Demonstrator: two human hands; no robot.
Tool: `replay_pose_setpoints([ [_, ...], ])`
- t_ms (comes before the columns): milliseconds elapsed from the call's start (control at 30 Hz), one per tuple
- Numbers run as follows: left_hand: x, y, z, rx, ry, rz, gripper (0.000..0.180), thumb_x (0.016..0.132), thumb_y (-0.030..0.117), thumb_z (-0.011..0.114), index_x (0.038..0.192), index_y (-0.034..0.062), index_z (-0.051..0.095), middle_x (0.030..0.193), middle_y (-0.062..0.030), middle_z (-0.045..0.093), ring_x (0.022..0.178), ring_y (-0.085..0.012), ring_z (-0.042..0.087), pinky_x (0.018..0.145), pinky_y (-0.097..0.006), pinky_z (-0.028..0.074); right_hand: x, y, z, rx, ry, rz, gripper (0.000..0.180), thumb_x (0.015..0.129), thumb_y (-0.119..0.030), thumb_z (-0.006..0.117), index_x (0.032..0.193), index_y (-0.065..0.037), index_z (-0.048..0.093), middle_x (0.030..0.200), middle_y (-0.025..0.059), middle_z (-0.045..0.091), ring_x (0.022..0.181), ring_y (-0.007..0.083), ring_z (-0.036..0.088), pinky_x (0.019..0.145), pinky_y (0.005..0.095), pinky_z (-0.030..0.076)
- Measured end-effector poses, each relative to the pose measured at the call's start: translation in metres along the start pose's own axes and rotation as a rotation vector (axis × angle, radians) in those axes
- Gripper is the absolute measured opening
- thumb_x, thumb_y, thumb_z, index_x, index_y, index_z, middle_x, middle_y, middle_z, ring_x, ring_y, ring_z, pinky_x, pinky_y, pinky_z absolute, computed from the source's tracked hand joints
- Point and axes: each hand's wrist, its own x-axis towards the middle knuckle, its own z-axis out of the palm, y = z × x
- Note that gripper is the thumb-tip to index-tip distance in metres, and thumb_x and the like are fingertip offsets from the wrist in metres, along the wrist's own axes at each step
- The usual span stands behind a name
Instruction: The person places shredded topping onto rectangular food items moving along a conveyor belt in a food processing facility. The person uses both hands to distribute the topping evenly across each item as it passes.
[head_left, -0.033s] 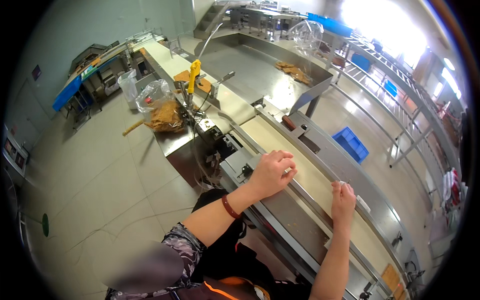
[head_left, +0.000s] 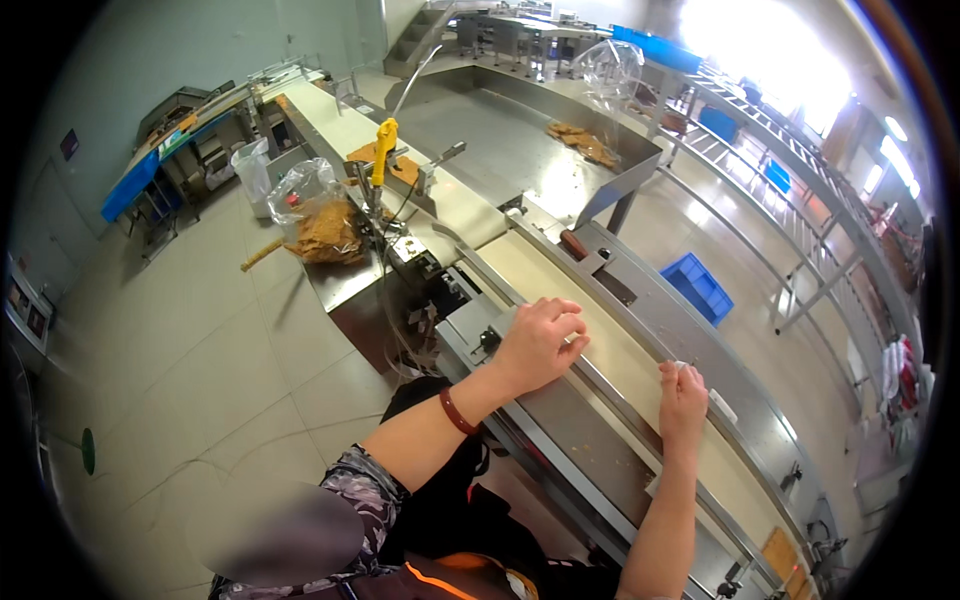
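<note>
Beige conveyor belt (head_left: 600,330) — long, steel-railed — under both hands (head_left: 540,345).

A food-packing factory floor.
A long conveyor belt (head_left: 600,350), steel trough (head_left: 520,150), blue crates (head_left: 700,285) and bagged snacks (head_left: 320,225) show it.

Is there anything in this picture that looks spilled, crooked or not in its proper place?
Small brown crumbs lie scattered on the steel ledge beside the conveyor belt, near the left hand. A stick-like object lies on the floor next to the bag of brown pieces. The right hand rests on the belt. Nothing looks damaged.
</note>
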Motion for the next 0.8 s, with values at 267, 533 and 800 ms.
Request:
replay_pose_setpoints([
  [267, 0.018, -0.030, -0.011, 0.256, 0.083, -0.043, 0.022, 0.089, 0.028, 0.076, 0.103, 0.0114, 0.073, 0.120, -0.0079, 0.069, 0.116, -0.0268, 0.064, 0.098, -0.045, 0.046, 0.005, -0.013, -0.004, -0.200, -0.096, -0.040, 0.038, 0.102, -0.036, 0.064, 0.084, -0.002, 0.068, 0.086, 0.0138, 0.069, 0.088, 0.0353, 0.066, 0.077, 0.0479, 0.050],
  [533, 0.019, -0.064, -0.023, 0.558, 0.078, -0.176, 0.030, 0.094, 0.033, 0.069, 0.109, 0.0083, 0.074, 0.129, -0.0085, 0.069, 0.122, -0.0259, 0.062, 0.101, -0.052, 0.043, 0.046, -0.077, 0.053, -0.431, -0.394, 0.169, 0.057, 0.098, -0.056, 0.061, 0.126, -0.008, 0.070, 0.129, 0.0155, 0.066, 0.120, 0.0332, 0.064, 0.099, 0.0465, 0.052],
  [800, 0.019, -0.043, -0.031, 0.443, -0.215, -0.249, 0.030, 0.099, 0.039, 0.063, 0.112, 0.0138, 0.074, 0.108, -0.0063, 0.075, 0.111, -0.0245, 0.067, 0.106, -0.056, 0.040, 0.047, -0.082, 0.093, -0.132, -0.182, 0.315, 0.050, 0.089, -0.044, 0.078, 0.116, -0.005, 0.063, 0.119, 0.0174, 0.068, 0.114, 0.0340, 0.065, 0.092, 0.0471, 0.055],
])
